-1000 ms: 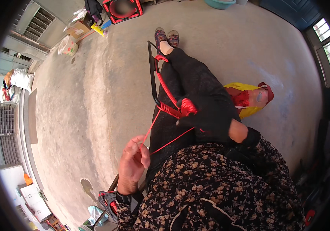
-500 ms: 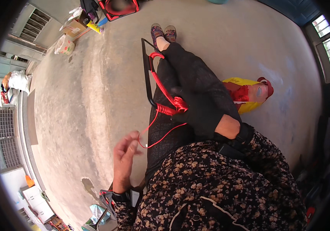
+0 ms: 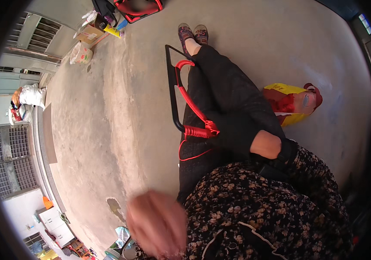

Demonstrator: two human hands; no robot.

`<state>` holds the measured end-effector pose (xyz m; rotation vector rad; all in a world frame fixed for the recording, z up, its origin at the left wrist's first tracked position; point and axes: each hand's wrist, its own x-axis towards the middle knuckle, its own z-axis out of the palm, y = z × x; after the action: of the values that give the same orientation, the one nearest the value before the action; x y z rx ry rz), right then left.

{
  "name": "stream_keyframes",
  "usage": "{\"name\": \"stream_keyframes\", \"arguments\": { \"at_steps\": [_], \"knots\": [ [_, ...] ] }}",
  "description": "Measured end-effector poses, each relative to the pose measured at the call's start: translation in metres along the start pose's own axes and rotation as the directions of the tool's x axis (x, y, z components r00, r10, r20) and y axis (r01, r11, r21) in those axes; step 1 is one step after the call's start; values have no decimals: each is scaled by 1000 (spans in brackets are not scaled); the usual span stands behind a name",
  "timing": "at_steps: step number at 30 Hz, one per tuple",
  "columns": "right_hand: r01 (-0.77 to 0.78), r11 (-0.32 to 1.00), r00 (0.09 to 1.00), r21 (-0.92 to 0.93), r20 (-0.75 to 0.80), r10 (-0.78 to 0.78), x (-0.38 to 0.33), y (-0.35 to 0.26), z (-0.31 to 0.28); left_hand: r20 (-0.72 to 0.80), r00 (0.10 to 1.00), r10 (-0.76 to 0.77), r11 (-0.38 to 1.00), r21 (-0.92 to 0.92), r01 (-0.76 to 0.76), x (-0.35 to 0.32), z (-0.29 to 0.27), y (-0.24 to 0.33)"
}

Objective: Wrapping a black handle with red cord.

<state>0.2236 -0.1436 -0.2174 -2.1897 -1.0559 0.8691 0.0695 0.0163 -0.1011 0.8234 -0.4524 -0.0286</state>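
My right hand, in a black glove, is closed at the near end of a black metal frame that lies along my lap. Red cord is wound in tight coils round the frame's near bar, with a bunched knot beside my gloved fingers. A thicker red strip runs along the frame to its far part. From the coils, a thin loose loop of red cord hangs over my dark trousers. My bare left hand is raised low in the view, near my body, smeared by motion; its fingers cannot be made out.
On the floor to the right lies a red and yellow bag. A red-and-black framed item stands at the top, left of my shoes. A bucket, a cardboard box and white sacks line the left wall.
My left hand has left the thin cord loop and moved down toward my body. The loop has slackened onto my lap. My right hand keeps its place on the frame.
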Motion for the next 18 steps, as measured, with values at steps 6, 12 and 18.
{"name": "stream_keyframes", "arguments": {
  "at_steps": [6,12,18],
  "knots": [
    [75,996,996,-46,61,-72,12,-12,11,-861,508,-7,808,294,510,-53,-78,-41],
    [75,996,996,-57,60,-71,14,-10,16,-791,605,-92,975,51,215,-58,-93,-74],
    [96,994,994,-60,60,-92,16,-8,24,-837,547,-2,881,258,397,-75,-94,-90]
  ]
}}
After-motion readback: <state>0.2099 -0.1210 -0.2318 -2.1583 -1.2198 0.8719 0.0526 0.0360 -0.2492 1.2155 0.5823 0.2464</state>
